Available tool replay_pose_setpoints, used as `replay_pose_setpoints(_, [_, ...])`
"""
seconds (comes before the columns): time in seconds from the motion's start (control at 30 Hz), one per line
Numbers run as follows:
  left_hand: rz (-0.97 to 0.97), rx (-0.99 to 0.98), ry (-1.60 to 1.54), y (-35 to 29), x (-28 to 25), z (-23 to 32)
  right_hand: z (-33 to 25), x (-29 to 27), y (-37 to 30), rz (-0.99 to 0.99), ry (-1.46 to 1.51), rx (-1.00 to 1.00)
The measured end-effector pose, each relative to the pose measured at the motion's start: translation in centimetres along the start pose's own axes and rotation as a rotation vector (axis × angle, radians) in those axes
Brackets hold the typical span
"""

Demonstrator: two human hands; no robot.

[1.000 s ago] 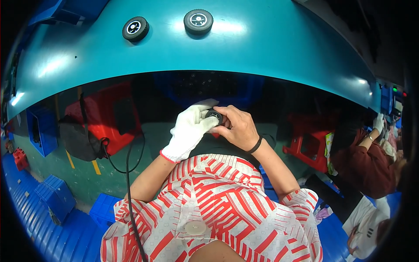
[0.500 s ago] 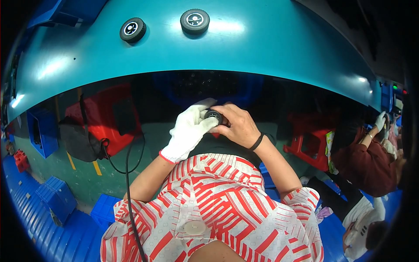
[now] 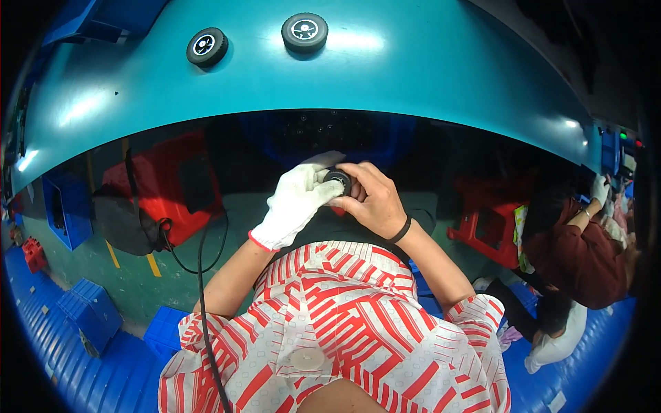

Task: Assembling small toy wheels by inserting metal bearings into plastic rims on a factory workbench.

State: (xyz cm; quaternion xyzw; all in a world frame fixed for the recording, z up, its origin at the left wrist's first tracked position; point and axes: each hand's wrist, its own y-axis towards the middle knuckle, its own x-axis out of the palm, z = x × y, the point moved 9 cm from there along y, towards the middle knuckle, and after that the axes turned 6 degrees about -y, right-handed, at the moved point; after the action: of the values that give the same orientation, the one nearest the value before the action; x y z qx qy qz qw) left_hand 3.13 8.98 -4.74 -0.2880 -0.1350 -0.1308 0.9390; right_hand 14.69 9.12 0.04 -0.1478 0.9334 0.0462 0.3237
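Both my hands hold one small black toy wheel [image 3: 337,180] in front of my waist, short of the table edge. My left hand [image 3: 297,199], in a white glove, grips its left side, with the thumb near its face. Bare and with a black band at the wrist, my right hand [image 3: 375,199] has its fingers and thumb closed round the right side. Part of the wheel is hidden by my fingers. Two more black wheels with white-ringed hubs, a left one [image 3: 206,47] and a right one [image 3: 304,33], lie on the teal table [image 3: 275,86].
Under the table edge a dark blue bin [image 3: 396,138] holds many small black parts. A red stool [image 3: 155,179] with a black bag [image 3: 124,224] stands left, another red stool [image 3: 485,224] right. Blue crates [image 3: 89,313] are at lower left. Other people [image 3: 578,255] sit at right.
My hands stay together on the wheel, with only slight shifts of the fingers. At far right, a person in white has moved and leans differently. The table wheels appear nearly unmoved.
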Motion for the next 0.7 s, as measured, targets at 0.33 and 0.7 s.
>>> replay_pose_setpoints(0.33, [0.086,-0.028,-0.200,-0.4,-0.3,-1.0,-0.2,-0.1,-0.7,0.096,-0.006,-0.062])
replay_pose_setpoints(0.7, [0.127,-0.002,-0.195,-0.4,-0.2,-0.8,0.7,-0.6,-0.8,0.145,0.100,-0.012])
